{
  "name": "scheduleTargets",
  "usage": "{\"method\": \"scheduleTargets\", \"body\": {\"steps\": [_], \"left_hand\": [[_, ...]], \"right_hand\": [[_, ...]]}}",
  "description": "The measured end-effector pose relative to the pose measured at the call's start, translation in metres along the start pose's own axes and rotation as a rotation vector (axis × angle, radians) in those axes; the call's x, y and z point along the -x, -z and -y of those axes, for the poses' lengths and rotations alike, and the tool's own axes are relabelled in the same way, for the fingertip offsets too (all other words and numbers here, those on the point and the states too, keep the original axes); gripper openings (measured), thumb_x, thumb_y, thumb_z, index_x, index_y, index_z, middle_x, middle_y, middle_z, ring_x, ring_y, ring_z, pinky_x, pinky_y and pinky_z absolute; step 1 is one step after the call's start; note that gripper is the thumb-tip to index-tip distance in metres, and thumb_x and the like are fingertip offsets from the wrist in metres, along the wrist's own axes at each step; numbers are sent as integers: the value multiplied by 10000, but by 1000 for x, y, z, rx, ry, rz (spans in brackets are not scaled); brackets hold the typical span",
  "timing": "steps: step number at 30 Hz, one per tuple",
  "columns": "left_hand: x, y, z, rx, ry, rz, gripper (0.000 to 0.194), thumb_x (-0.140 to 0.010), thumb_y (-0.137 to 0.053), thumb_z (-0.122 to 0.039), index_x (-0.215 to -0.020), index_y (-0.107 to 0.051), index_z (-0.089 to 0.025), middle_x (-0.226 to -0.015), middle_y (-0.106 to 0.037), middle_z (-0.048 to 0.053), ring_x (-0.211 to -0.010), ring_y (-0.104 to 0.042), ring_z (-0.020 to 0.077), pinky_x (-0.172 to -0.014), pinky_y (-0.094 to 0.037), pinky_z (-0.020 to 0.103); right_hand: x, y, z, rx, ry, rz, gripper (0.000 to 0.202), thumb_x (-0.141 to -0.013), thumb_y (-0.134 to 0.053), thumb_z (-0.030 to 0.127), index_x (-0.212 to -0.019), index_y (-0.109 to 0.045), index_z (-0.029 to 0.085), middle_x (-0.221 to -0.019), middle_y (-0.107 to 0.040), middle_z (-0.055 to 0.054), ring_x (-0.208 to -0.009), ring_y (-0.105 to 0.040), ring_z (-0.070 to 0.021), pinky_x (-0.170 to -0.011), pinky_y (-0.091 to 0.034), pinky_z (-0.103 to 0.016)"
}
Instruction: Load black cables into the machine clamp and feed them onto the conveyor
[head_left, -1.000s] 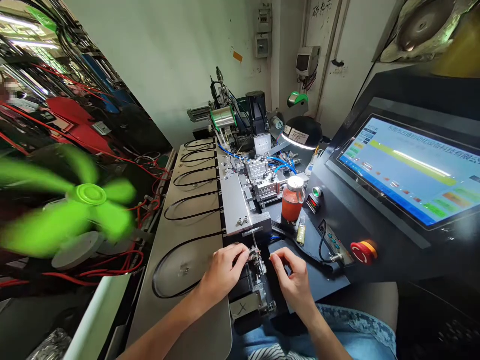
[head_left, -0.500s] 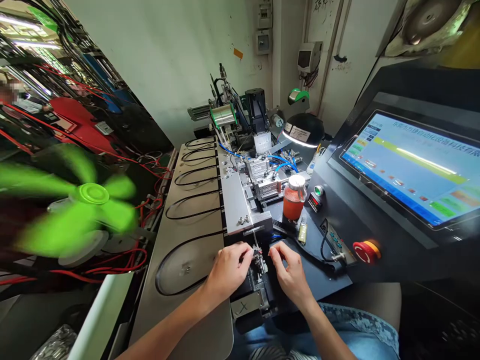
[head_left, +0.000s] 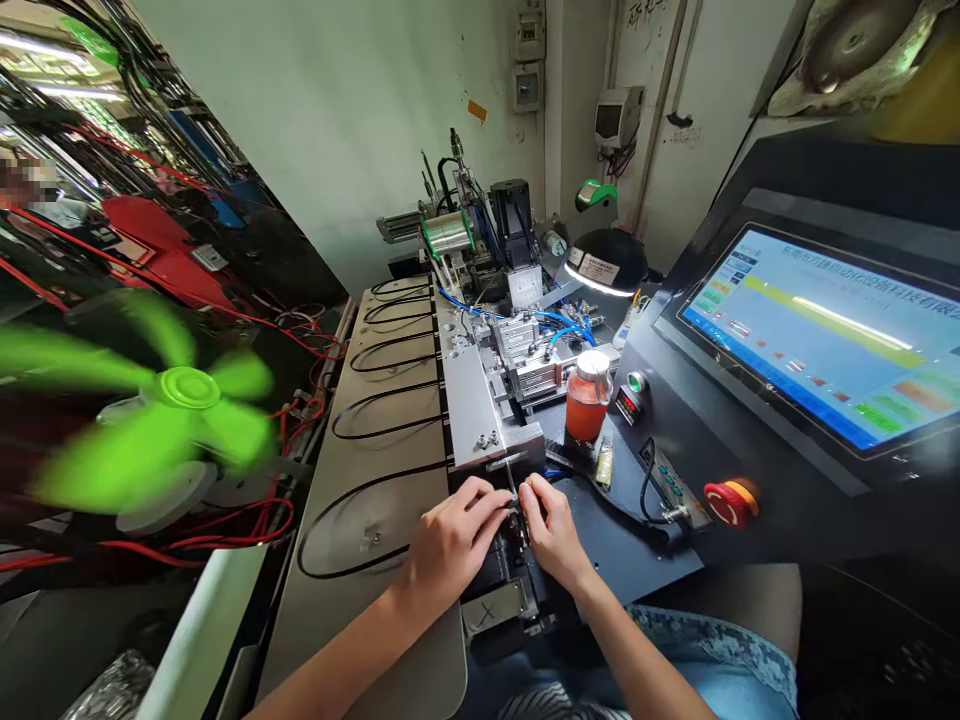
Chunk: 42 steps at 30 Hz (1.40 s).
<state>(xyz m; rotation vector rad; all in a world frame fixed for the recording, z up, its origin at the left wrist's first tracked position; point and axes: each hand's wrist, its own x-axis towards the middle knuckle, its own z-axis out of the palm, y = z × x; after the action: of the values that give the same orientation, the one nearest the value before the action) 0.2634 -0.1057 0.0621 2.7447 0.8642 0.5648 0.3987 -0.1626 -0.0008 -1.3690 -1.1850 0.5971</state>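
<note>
At the front end of the machine's metal rail (head_left: 472, 400), my left hand (head_left: 457, 530) pinches something I cannot make out, its fingertips over a small metal fixture (head_left: 519, 530). My right hand (head_left: 553, 530) is closed just to the right, fingertips nearly meeting the left ones. Whatever lies between its fingers is too small to name. Black cable loops (head_left: 352, 520) stick out leftward from the rail over the beige table (head_left: 390, 640), the nearest one running toward my left hand.
A green fan (head_left: 187, 388) spins at left. Right of the rail stand a red jar (head_left: 587, 400), a small bottle (head_left: 604, 465), a lit lamp (head_left: 606, 260), a touchscreen (head_left: 817, 330) and a red emergency button (head_left: 731, 502). Wire spools (head_left: 448, 233) sit behind.
My right hand has moved left, closing the gap to my left hand at the fixture. My left fingers have shifted slightly right, and the nearest cable loop has shifted a little.
</note>
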Motion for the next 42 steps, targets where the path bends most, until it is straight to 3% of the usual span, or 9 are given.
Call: {"method": "scheduleTargets", "body": {"steps": [3, 11, 15, 17, 20, 22, 27, 32, 42], "left_hand": [[5, 2, 4, -52, -180, -57, 253, -958, -398, -178, -1068, -620, -231, -896, -634, 12, -747, -606, 120, -662, -451, 210], [2, 2, 3, -314, -409, -40, 270, -937, -377, -95, -1048, -620, -133, -857, -662, 41, -692, -580, 166, -586, -461, 268], [3, 6, 7, -136, -283, -6, 240, -938, -417, -125, -1066, -603, -206, -883, -648, 9, -737, -587, 146, -649, -468, 249], [3, 9, 10, -73, -190, 33, 176, -932, -456, -163, -1018, -602, -213, -892, -639, 5, -765, -589, 151, -676, -464, 257], [3, 12, 13, -69, -122, 84, 137, -929, -469, -187, -926, -605, -201, -865, -627, 10, -765, -583, 165, -681, -451, 273], [3, 13, 13, -64, -120, 102, 158, -936, -454, -186, -910, -609, -204, -855, -619, 10, -761, -579, 164, -681, -445, 271], [3, 13, 13, -47, -110, 103, 156, -933, -466, -188, -902, -617, -208, -849, -614, 3, -757, -576, 156, -686, -440, 263], [4, 14, 15, -72, -124, 111, 163, -936, -457, -186, -886, -611, -204, -839, -606, 3, -751, -570, 152, -673, -433, 259], [3, 19, 16, -137, -115, 156, 158, -932, -467, -190, -858, -606, -199, -835, -603, 5, -771, -566, 151, -674, -434, 258]], "right_hand": [[1, -2, -1, -28, -21, -16, 296, -954, -345, 267, -664, -314, 214, -612, -337, 51, -547, -338, -106, -527, -281, -238], [1, -2, -8, -80, -82, -11, 332, -957, -338, 321, -642, -300, 222, -595, -300, 60, -527, -314, -104, -488, -287, -223], [4, 13, -4, -26, -66, -26, 312, -963, -335, 273, -674, -428, 202, -615, -409, 33, -561, -398, -122, -542, -344, -240], [8, 21, 2, 72, 38, -37, 211, -949, -368, 211, -833, -543, 185, -764, -546, -26, -708, -498, -159, -662, -396, -272], [14, 24, 8, 240, 219, 12, 223, -916, -393, 120, -1033, -569, 191, -949, -609, -80, -877, -538, -204, -763, -421, -317], [17, 24, 9, 281, 253, 30, 230, -904, -401, 92, -1016, -574, 194, -909, -618, -73, -850, -546, -204, -742, -435, -317], [20, 27, 10, 258, 218, -97, 189, -909, -404, 87, -952, -564, 179, -847, -603, -69, -792, -555, -191, -698, -447, -303], [22, 29, 15, 311, 250, -5, 173, -887, -442, 90, -918, -580, 190, -804, -608, -51, -757, -552, -188, -671, -442, -297], [27, 33, 19, 405, 294, -73, 171, -903, -432, 117, -927, -592, 172, -728, -599, -44, -666, -572, -173, -607, -461, -284]]}}
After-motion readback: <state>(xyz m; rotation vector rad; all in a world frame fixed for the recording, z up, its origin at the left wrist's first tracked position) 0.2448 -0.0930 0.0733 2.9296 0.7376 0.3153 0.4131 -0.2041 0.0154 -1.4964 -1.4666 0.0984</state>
